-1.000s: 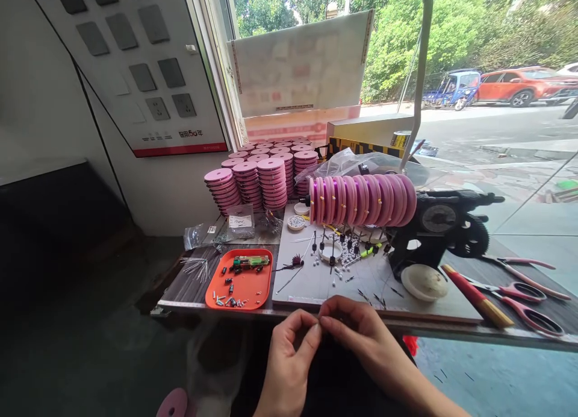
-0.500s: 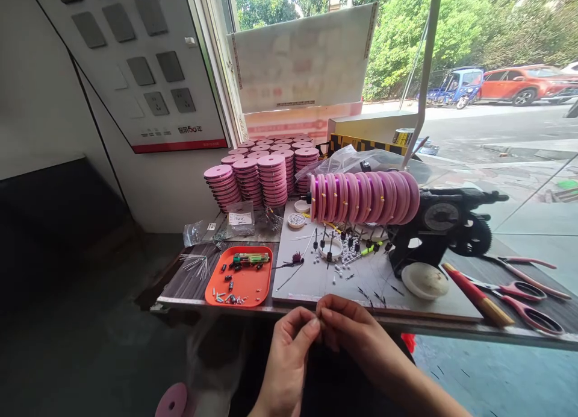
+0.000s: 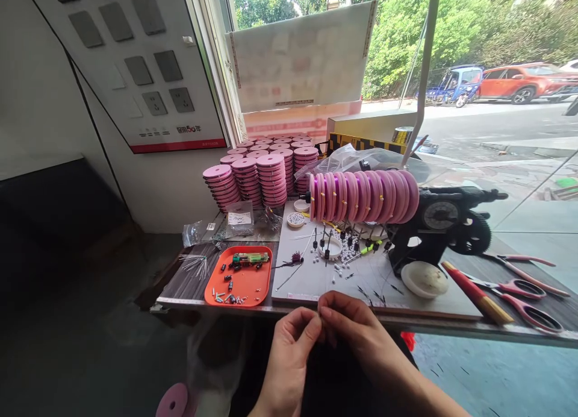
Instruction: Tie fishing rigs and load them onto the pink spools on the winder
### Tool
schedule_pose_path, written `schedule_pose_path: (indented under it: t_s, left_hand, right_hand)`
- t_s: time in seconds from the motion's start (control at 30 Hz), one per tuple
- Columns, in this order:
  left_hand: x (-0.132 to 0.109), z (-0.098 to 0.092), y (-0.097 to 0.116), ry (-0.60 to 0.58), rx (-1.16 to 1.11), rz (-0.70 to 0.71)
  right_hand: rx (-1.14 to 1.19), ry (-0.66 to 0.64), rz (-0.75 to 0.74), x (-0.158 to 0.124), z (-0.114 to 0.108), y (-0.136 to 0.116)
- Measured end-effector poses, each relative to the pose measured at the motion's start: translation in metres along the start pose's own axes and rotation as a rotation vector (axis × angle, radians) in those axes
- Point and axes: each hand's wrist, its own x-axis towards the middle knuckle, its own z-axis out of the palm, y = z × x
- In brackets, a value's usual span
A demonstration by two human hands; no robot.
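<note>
My left hand (image 3: pixel 291 344) and my right hand (image 3: pixel 350 329) meet fingertip to fingertip just below the table's front edge (image 3: pixel 361 316). Both are pinched shut on something too small to make out. Straight ahead, a row of pink spools (image 3: pixel 361 195) sits on the shaft of a black winding machine (image 3: pixel 440 224). Thin lines with small black weights (image 3: pixel 334 245) hang from the spools onto a white board (image 3: pixel 361 278). White beads lie scattered there.
An orange tray (image 3: pixel 239 281) of small parts sits at the left. Stacks of pink spools (image 3: pixel 259 176) stand at the back. A white dish (image 3: pixel 423 278), a red-handled brush (image 3: pixel 474 293) and pink scissors (image 3: pixel 528 302) lie at the right. One pink spool (image 3: pixel 174 400) rests low down at the left.
My two hands have risen slightly toward the table edge and stay pinched together. The view has shifted a little; nothing on the table has moved.
</note>
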Motion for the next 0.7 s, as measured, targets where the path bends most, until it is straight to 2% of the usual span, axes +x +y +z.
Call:
schedule_pose_path:
  t_s: [0.2, 0.7]
  left_hand:
    - [0.0008, -0.0035, 0.0006, -0.025, 0.059, -0.019]
    - [-0.0012, 0.0017, 0.0077, 0.005, -0.092, -0.070]
  right_hand:
    - [0.192, -0.030, 0.103, 0.0021, -0.0042, 0.0056]
    - [0.091, -0.094, 0.063, 0.0004, -0.0045, 0.0036]
